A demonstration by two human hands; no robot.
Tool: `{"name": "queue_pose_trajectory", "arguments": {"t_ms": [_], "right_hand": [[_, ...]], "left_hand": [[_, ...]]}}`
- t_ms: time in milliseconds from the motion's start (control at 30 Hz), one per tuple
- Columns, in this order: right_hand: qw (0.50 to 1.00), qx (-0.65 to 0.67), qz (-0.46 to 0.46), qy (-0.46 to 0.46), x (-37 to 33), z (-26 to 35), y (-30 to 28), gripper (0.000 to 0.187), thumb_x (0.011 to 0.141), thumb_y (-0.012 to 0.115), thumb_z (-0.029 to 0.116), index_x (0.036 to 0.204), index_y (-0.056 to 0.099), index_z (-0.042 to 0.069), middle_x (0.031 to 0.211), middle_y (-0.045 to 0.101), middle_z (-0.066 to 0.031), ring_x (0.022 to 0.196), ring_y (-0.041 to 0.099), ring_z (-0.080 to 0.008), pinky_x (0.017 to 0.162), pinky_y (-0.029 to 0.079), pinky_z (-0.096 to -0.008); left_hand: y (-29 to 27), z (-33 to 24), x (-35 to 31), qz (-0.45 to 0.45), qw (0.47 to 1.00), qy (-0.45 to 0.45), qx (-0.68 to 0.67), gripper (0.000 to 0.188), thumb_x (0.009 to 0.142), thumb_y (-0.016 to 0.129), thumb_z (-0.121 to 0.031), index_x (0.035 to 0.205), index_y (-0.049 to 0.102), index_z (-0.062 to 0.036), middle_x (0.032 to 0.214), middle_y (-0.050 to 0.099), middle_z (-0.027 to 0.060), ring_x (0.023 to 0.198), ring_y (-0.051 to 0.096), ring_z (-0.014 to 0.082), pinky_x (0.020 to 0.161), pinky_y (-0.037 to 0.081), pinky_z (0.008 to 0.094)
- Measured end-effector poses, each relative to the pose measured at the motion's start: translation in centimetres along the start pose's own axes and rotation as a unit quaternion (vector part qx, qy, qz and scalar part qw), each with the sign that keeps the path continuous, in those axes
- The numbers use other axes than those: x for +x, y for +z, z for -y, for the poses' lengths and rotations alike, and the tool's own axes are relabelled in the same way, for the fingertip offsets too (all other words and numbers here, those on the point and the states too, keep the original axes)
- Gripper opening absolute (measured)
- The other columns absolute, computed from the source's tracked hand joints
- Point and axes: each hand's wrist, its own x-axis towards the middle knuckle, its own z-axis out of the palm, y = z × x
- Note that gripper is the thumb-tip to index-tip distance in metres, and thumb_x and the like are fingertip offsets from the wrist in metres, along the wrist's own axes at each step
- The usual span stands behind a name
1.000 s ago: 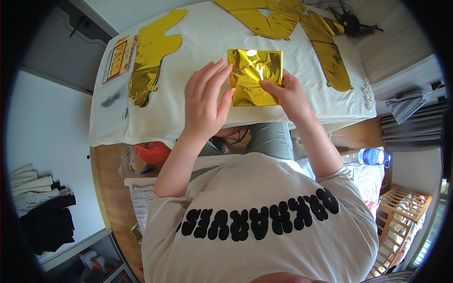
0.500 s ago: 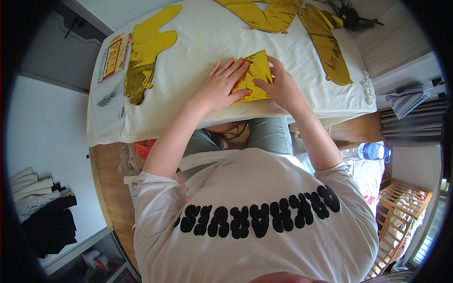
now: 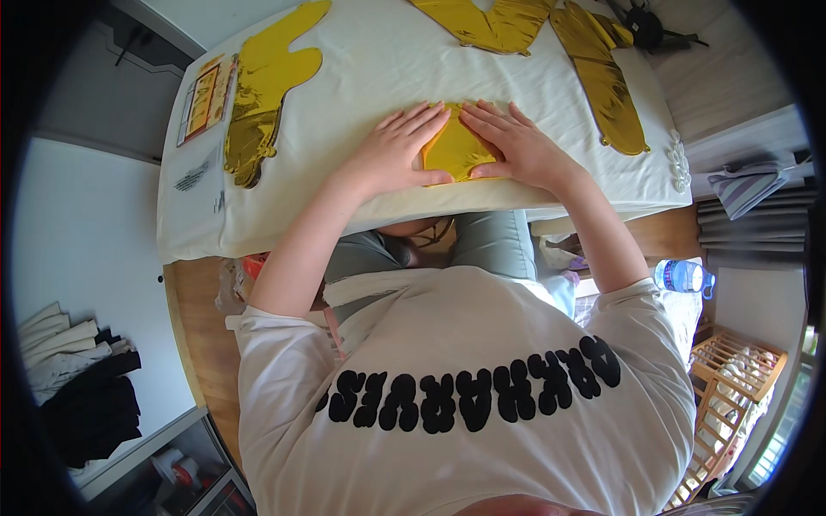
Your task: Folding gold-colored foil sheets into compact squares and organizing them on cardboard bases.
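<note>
A folded gold foil balloon (image 3: 460, 153) lies flat near the front edge of the white-covered table (image 3: 361, 86). My left hand (image 3: 401, 146) rests flat across its left side, fingers stretched out. On its right side lies my right hand (image 3: 514, 148), also flat with the fingers extended. Both hands press on the foil from above and hide its side edges. Three more flat gold foil balloons lie around it: one on the left (image 3: 275, 77), one at the far middle (image 3: 503, 26) and one on the right (image 3: 607, 86).
A clear packet with a printed card (image 3: 205, 99) lies at the table's left edge. Clear coiled rings (image 3: 678, 163) sit at its right edge. A black device (image 3: 645, 30) is at the back right. A blue-capped water bottle (image 3: 684, 277) stands lower right, near a wooden rack (image 3: 731, 378).
My right hand has moved from the balloon's right edge onto its top and flattened out. My left hand has shifted slightly left. The folded balloon now looks flatter and smaller.
</note>
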Motion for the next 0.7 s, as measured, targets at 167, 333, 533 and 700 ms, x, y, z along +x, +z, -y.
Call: {"name": "queue_pose_trajectory", "arguments": {"t_ms": [167, 333, 533, 700], "right_hand": [[1.000, 0.002, 0.018, -0.009, 0.1, -0.8, -0.4, 0.112, 0.078, 0.072, 0.069, 0.167, 0.029, 0.018, 0.172, 0.032, -0.0039, 0.161, 0.024, -0.0248, 0.132, 0.012, -0.0544], [0.999, 0.010, 0.046, 0.002, 0.5, -0.8, -1.6, 0.119, 0.069, 0.080, 0.066, 0.167, 0.032, 0.019, 0.172, 0.034, -0.0011, 0.160, 0.025, -0.0232, 0.133, 0.011, -0.0533], [0.998, 0.025, 0.052, 0.012, 0.5, -0.5, -1.8, 0.120, 0.065, 0.088, 0.058, 0.165, 0.036, 0.020, 0.170, 0.037, -0.0012, 0.160, 0.026, -0.0229, 0.133, 0.011, -0.0542], [0.998, 0.032, 0.045, 0.006, 0.6, -0.5, -2.0, 0.118, 0.064, 0.090, 0.055, 0.164, 0.038, 0.019, 0.168, 0.040, -0.0011, 0.159, 0.027, -0.0226, 0.132, 0.012, -0.0549]], "left_hand": [[-0.9, 0.3, 0.3, 0.038, 0.999, 0.005, 0.022, 0.109, 0.083, 0.077, -0.062, 0.168, 0.027, -0.0152, 0.173, 0.028, 0.0102, 0.160, 0.024, 0.0273, 0.131, 0.019, 0.0489], [-1.1, 0.5, 0.2, 0.052, 0.997, 0.011, 0.058, 0.112, 0.082, 0.078, -0.062, 0.168, 0.025, -0.0136, 0.173, 0.028, 0.0098, 0.161, 0.024, 0.0259, 0.131, 0.016, 0.0483], [-1.5, 0.5, -0.6, 0.043, 0.993, 0.072, 0.082, 0.087, 0.089, 0.069, -0.064, 0.164, 0.039, -0.0321, 0.174, 0.027, 0.0088, 0.161, 0.021, 0.0323, 0.130, 0.012, 0.0542], [-1.2, 0.4, -1.2, 0.045, 0.990, 0.107, 0.082, 0.065, 0.099, 0.061, -0.056, 0.160, 0.045, -0.0388, 0.173, 0.030, 0.0042, 0.160, 0.020, 0.0388, 0.130, 0.016, 0.0565]]}}
